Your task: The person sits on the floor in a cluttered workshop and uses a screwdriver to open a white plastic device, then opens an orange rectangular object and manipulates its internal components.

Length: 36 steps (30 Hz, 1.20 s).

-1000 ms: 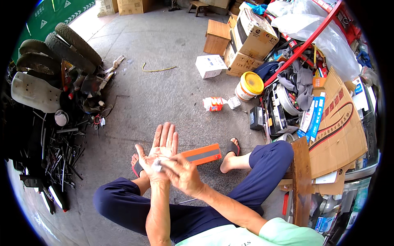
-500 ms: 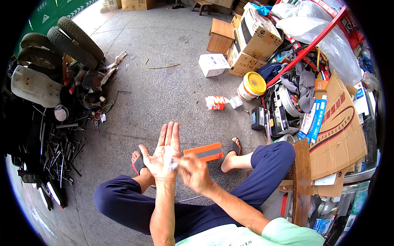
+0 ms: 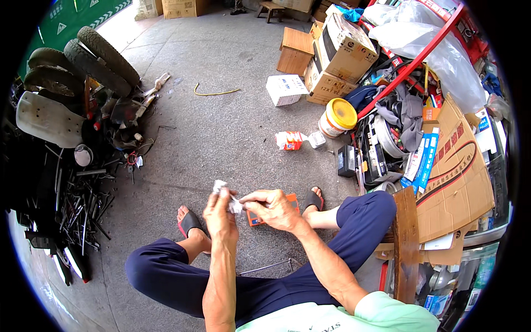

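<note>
Above the ground between my knees, both hands are on a crumpled white piece of tissue or cloth [image 3: 236, 207]. My left hand [image 3: 219, 217] is closed around it, and part of it sticks out above the fingers. Just to the right, my right hand [image 3: 278, 210] pinches at its near side; whether the fingertips also hold a small thing is too small to tell. Beneath the right hand lies an orange flat case [image 3: 292, 203], largely covered by that hand. A thin metal rod [image 3: 271, 266] lies on the ground close to my legs.
Tyres [image 3: 99, 61] and a heap of metal rods [image 3: 83, 199] stand at the left. On the right are a yellow-lidded bucket [image 3: 338, 116], cardboard boxes [image 3: 345, 47], a red metal frame [image 3: 412, 66] and a wooden bench [image 3: 406, 249]. A red-and-white bag [image 3: 290, 140] lies ahead.
My left hand was flat, palm up, with the right hand at its palm. It has closed around the white tissue or cloth, and my right hand has shifted slightly right, over the orange case.
</note>
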### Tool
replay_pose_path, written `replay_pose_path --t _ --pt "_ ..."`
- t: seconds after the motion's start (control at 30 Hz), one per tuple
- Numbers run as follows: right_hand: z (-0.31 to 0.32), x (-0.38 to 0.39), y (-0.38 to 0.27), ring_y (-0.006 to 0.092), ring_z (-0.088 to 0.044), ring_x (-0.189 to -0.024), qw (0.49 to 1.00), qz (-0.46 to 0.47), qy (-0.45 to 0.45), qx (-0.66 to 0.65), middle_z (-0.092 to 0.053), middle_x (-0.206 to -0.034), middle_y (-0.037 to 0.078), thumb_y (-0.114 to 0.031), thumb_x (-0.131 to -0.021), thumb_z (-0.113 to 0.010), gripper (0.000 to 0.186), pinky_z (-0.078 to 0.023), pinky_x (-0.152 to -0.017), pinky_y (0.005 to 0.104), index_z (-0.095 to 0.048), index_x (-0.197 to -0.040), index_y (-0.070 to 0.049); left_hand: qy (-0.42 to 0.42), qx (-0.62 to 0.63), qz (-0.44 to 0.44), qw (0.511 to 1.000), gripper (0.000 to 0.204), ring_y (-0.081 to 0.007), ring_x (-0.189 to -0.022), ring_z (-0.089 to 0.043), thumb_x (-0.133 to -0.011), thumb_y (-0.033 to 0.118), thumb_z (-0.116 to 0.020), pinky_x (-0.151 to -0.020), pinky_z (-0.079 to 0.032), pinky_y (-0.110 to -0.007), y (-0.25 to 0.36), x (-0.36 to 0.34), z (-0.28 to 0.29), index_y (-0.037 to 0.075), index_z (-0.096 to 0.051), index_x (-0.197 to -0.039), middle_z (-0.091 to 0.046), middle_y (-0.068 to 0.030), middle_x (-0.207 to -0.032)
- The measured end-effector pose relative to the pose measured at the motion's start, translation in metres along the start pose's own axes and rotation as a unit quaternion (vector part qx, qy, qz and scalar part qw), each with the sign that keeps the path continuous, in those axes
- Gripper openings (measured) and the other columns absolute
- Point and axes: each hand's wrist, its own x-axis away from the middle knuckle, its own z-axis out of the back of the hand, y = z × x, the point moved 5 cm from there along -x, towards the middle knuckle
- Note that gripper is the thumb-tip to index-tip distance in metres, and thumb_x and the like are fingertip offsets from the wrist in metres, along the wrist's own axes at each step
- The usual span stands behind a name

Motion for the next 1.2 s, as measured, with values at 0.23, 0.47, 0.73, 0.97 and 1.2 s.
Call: replay_pose_path --t 0.23,0.47,0.73,0.97,1.2 --pt "0.037 -0.003 0.014 0.0217 -0.058 -0.108 0.987 0.04 0.08 -0.135 -0.054 -0.123 0.019 0.005 -0.088 -0.035 0.043 -0.053 -0.079 0.0245 -0.045 -0.129 0.002 -0.083 -0.23 -0.173 0.954 0.028 -0.004 -0.078 -0.047 -0.09 0.015 -0.06 -0.068 -0.04 -0.02 -0.005 0.033 -0.043 0.005 -0.062 -0.117 -0.051 0.0042 -0.089" --pt "0.001 0.005 -0.017 0.0216 -0.057 -0.11 0.964 -0.031 -0.063 -0.255 -0.051 -0.13 0.016 0.009 -0.076 -0.037 0.057 -0.044 -0.097 0.0319 -0.042 -0.133 0.002 -0.011 -0.372 -0.384 0.845 0.028 -0.0078 -0.066 -0.044 -0.09 0.008 -0.058 -0.061 -0.038 -0.022 0.009 0.023 -0.038 0.003 -0.06 -0.118 -0.051 0.0009 -0.077" --pt "0.017 0.001 0.011 0.0233 -0.056 -0.111 0.994 0.067 0.054 -0.065 -0.06 -0.116 0.016 0.008 -0.084 -0.039 0.038 -0.045 -0.096 0.0336 -0.053 -0.119 0.004 -0.03 -0.318 -0.435 0.842 0.019 -0.0068 -0.063 -0.053 -0.09 0.009 -0.058 -0.055 -0.043 -0.025 0.015 0.038 -0.056 0.001 -0.064 -0.106 -0.063 -0.0011 -0.076" --pt "-0.008 0.036 -0.042 0.0195 -0.058 -0.107 0.99 0.124 -0.068 0.019 -0.059 -0.116 0.013 0.01 -0.078 -0.037 0.042 -0.048 -0.088 0.0282 -0.067 -0.104 -0.003 0.192 -0.268 -0.244 0.912 0.022 -0.0054 -0.052 -0.044 -0.092 0.019 -0.055 -0.044 -0.034 -0.024 0.013 -0.042 0.056 0.001 -0.065 -0.085 -0.055 0.0014 -0.06" --pt "0.058 0.056 -0.023 0.0141 -0.062 -0.08 0.93 0.159 0.323 0.08 -0.062 -0.095 0.01 0.012 -0.078 -0.035 0.029 -0.051 -0.067 0.0252 -0.062 -0.081 0.001 0.159 -0.548 -0.225 0.79 0.042 -0.0255 -0.064 -0.05 -0.089 0.032 -0.058 -0.062 -0.041 -0.039 -0.026 -0.029 0.05 -0.005 -0.056 -0.069 -0.049 -0.0142 -0.073"
